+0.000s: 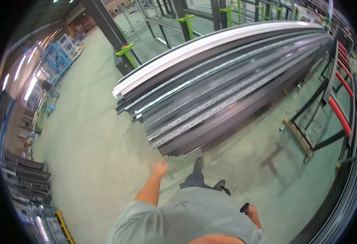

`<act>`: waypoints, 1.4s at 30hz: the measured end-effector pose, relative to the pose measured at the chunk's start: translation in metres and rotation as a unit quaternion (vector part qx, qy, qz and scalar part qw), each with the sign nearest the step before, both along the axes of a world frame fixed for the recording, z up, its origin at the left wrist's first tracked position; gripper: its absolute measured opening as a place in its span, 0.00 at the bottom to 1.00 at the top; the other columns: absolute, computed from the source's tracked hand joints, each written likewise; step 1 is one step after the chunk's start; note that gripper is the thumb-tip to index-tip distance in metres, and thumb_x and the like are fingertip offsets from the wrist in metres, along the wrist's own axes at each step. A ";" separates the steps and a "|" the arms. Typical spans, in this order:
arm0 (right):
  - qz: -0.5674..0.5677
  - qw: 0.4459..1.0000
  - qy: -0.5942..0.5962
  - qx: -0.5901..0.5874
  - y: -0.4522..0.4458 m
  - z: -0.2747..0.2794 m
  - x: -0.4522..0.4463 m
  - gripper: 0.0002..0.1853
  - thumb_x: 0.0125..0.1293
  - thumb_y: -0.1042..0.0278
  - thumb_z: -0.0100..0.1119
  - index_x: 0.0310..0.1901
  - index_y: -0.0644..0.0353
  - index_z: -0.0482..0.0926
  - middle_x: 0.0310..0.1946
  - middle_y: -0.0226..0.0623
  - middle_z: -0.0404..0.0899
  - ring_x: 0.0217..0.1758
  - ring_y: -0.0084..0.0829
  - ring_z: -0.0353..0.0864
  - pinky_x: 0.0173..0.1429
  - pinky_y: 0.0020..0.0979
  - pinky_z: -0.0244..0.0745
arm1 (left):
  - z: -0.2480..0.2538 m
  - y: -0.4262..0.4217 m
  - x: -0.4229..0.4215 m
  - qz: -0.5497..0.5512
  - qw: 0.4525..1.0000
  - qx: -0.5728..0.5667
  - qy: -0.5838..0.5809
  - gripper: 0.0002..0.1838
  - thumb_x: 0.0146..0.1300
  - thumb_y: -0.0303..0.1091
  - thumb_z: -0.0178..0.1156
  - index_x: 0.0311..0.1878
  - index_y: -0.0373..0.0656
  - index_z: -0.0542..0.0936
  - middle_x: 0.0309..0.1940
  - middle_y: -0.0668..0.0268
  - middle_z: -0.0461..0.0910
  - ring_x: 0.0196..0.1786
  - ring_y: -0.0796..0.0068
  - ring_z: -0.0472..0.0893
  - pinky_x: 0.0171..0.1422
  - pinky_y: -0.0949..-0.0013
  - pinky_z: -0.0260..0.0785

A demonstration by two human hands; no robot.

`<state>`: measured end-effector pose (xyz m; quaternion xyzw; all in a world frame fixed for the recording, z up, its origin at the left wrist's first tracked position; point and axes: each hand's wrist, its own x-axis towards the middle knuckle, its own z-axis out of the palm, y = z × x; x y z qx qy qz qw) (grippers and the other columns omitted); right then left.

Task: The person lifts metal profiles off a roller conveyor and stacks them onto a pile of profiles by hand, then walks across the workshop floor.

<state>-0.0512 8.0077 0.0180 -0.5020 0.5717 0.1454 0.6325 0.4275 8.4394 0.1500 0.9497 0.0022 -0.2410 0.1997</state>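
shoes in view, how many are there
2. One dark shoe is forward, near the close end of the metal profiles; the other shoe is farther back and to the right. Any in the distant background are too small to tell.

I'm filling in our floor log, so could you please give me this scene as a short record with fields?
left hand: blurred, by the near ends of the metal profiles; grip unclear
right hand: holding a small black object, identity unclear
metal profiles: long, stacked side by side, near ends uneven
right side: dark metal frame with red bars
beyond stack: bright green brackets
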 end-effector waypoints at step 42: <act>0.432 0.901 -0.033 -0.025 0.170 0.061 -0.126 0.18 0.64 0.63 0.51 0.52 0.63 0.71 0.33 0.41 0.79 0.29 0.34 0.81 0.27 0.34 0.74 | -0.150 0.360 -0.781 0.598 0.720 -0.197 0.294 0.14 0.67 0.44 0.51 0.46 0.46 0.76 0.29 0.65 0.76 0.26 0.70 0.74 0.31 0.60 0.72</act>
